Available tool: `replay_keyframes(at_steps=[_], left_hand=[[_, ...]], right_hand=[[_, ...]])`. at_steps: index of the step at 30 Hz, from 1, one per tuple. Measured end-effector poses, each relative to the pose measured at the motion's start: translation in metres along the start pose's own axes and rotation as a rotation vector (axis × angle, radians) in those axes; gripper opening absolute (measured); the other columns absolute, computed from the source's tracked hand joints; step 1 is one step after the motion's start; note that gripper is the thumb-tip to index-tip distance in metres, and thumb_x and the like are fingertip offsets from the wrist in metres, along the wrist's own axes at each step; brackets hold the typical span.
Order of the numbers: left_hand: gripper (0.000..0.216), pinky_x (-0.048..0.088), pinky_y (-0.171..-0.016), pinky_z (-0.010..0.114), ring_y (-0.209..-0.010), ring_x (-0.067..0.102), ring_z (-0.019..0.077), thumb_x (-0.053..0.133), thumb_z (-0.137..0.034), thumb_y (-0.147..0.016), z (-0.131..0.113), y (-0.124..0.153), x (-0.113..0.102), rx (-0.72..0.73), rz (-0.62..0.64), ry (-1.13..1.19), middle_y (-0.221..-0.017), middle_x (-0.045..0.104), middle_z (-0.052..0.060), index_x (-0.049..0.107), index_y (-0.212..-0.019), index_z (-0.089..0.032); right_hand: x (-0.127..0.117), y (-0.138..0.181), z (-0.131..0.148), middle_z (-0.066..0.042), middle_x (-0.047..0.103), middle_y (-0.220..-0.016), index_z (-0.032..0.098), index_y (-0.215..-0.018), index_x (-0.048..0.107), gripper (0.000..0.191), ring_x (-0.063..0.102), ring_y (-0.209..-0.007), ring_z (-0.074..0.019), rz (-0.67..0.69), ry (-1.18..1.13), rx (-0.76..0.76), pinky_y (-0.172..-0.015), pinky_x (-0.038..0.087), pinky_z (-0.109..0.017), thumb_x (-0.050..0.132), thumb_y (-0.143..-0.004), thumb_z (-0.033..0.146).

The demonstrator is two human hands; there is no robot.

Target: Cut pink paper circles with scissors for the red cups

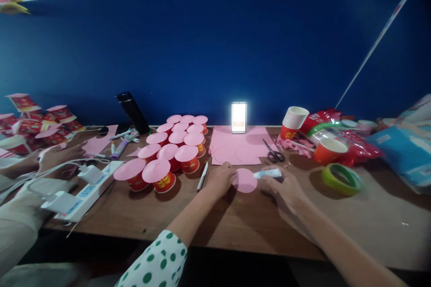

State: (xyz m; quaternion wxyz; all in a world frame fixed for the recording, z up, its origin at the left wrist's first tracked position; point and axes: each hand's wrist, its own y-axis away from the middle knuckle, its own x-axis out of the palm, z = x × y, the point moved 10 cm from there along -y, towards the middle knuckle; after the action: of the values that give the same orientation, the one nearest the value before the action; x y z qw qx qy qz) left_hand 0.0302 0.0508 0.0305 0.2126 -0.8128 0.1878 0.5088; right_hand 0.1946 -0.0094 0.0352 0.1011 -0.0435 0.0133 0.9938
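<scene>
A pink paper circle (245, 180) lies on the wooden table in front of me. My left hand (220, 180) has its fingers drawn together at the circle's left edge, pinching it against the tabletop. In my right hand (284, 190) is a white and blue glue tube (268, 173), held level with its tip at the circle's right edge. Just beyond lie pink paper sheets (235, 143) with round outlines on them. A marker (202, 176) rests left of my left hand, and black scissors (274, 152) lie past my right one.
Several red paper cups topped with pink discs (158, 171) stand to the left. Beyond them are a power strip (90, 193) and a co-worker's hands (59, 157). A phone (239, 117), stacked cups (294, 119), a single cup (330, 151) and green tape (341, 180) occupy the back and right.
</scene>
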Motion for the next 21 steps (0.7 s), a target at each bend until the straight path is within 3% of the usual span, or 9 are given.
replay_keyframes(at_steps=[5, 10, 14, 21], left_hand=[[0.025, 0.038, -0.063, 0.028, -0.074, 0.055, 0.0171, 0.041, -0.029, -0.086, 0.0, -0.009, 0.006, -0.022, -0.011, -0.121, -0.095, 0.058, 0.006, 0.066, -0.088, -0.024], [0.026, 0.038, -0.067, 0.027, -0.081, 0.055, 0.0169, 0.039, -0.021, -0.086, 0.0, -0.005, 0.008, -0.011, -0.041, -0.108, -0.098, 0.059, 0.005, 0.063, -0.098, -0.025], [0.026, 0.04, -0.074, 0.027, -0.086, 0.055, 0.0172, 0.038, -0.026, -0.087, 0.001, -0.005, 0.007, 0.029, -0.046, -0.064, -0.096, 0.059, 0.006, 0.063, -0.094, -0.022], [0.027, 0.04, -0.075, 0.027, -0.085, 0.055, 0.0173, 0.041, -0.032, -0.086, 0.006, -0.01, 0.007, 0.041, -0.008, 0.035, -0.099, 0.06, 0.006, 0.065, -0.092, -0.022]], right_hand=[[-0.002, -0.025, 0.001, 0.007, 0.041, -0.044, 0.015, -0.082, 0.06, 0.039, 0.034, -0.04, -0.0068, -0.099, -0.006, -0.075, -0.036, 0.028, -0.02, 0.065, -0.067, 0.051], [0.003, -0.04, -0.008, -0.001, 0.057, -0.058, 0.014, -0.08, 0.058, 0.042, 0.049, -0.051, -0.012, -0.134, 0.03, -0.128, -0.047, 0.046, -0.024, 0.061, -0.069, 0.054], [0.011, -0.041, -0.014, -0.003, 0.062, -0.071, 0.014, -0.085, 0.058, 0.04, 0.056, -0.062, -0.0138, -0.088, 0.012, -0.164, -0.059, 0.052, -0.028, 0.061, -0.071, 0.052], [0.018, -0.039, -0.018, 0.002, 0.053, -0.062, 0.017, -0.087, 0.053, 0.036, 0.048, -0.053, -0.01, -0.005, -0.04, -0.09, -0.048, 0.046, -0.022, 0.057, -0.074, 0.05]])
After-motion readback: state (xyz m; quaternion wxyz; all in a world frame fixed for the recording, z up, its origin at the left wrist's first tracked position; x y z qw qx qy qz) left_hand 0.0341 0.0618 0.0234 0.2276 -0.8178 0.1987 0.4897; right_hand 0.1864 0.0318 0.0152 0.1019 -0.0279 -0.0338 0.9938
